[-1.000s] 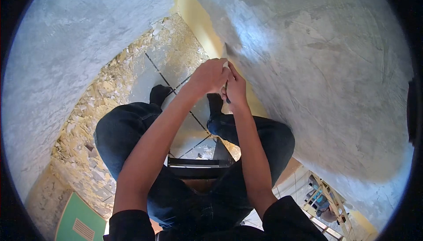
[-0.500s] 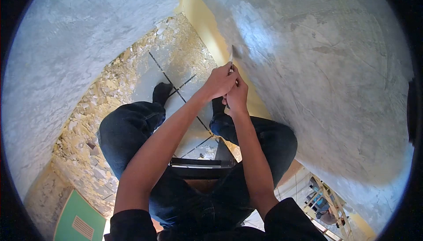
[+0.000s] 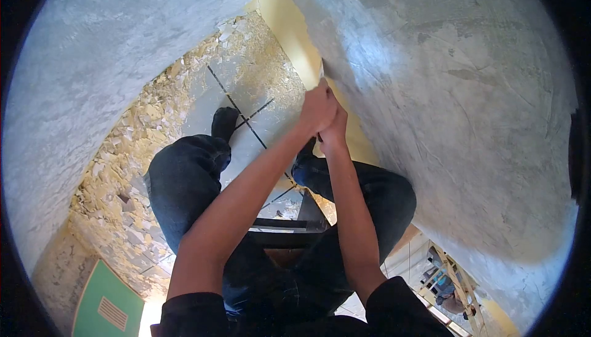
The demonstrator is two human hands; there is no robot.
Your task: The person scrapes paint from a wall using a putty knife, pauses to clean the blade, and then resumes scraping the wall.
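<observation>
A scraper [image 3: 321,71] with a thin metal blade is held with its tip against the lower part of the right-hand wall, where yellow paint meets bare grey plaster. My left hand [image 3: 317,108] is closed around it nearer the blade. Just behind and touching it, my right hand [image 3: 334,131] is closed around the handle end. Fingers cover most of the handle; only a dark bit shows below them. A strip of yellow paint [image 3: 286,20] runs along the foot of this wall [image 3: 443,103] to the corner.
Paint flakes [image 3: 132,170] cover the grey tiled floor [image 3: 200,100] along the left wall [image 3: 123,47]. My bent legs straddle a dark-edged seat [image 3: 283,225]. At lower left is a green panel [image 3: 108,303] with a vent; at lower right, a wooden frame [image 3: 458,284].
Both hands have shifted slightly with the scraper, and its blade tip sits a little farther up and left in view. My left knee has moved a little inward.
</observation>
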